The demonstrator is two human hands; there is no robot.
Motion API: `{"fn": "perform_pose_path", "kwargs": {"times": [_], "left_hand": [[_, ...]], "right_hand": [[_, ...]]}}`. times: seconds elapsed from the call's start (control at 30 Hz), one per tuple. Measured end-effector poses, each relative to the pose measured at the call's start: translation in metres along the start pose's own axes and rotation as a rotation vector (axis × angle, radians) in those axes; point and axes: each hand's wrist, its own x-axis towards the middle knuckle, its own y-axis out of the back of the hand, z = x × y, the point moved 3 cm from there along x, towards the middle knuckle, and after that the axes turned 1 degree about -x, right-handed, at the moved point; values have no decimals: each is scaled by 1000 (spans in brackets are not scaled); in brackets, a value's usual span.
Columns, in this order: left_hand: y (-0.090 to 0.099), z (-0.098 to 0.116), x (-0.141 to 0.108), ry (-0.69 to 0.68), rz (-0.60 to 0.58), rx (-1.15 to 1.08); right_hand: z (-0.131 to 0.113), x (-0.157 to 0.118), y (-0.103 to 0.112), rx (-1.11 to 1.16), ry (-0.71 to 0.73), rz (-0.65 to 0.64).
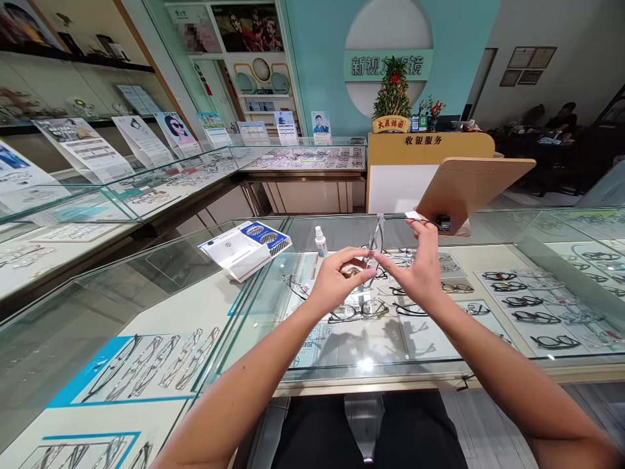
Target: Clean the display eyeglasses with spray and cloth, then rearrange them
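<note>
Left grip (336, 275): narrow, pinching eyeglasses (379, 234) between thumb and fingers.
Right grip (422, 268): spread, touching eyeglasses with thumb; cannot tell how firmly.
Eyeglasses: raised on edge above the glass counter (322, 389).
Obstacles: bottle (320, 242) just beyond left grip, tilted board (471, 192) near right.
Room: widest toward front edge.

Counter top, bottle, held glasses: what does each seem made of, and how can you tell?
Counter top: glossy clear glass, by greenish edges and glare.
Bottle: probably smooth plastic; cap opaque white.
Held glasses: see-through, shiny lens, plastic or glass; frame unclear.
</note>
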Motion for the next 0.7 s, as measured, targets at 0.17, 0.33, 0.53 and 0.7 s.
{"fn": "perform_pose_path", "kwargs": {"times": [0.17, 0.33, 0.53, 0.7], "left_hand": [[-2, 1, -2, 1, -13, 0], [3, 2, 1, -25, 43, 13], [10, 1, 4, -56, 184, -18], [15, 1, 4, -88, 260, -51]], "right_hand": [[1, -3, -2, -40, 15, -7], [-2, 0, 2, -58, 68, 1], [-5, -1, 0, -66, 89, -93], [-5, -7, -7, -66, 90, -175]]}}
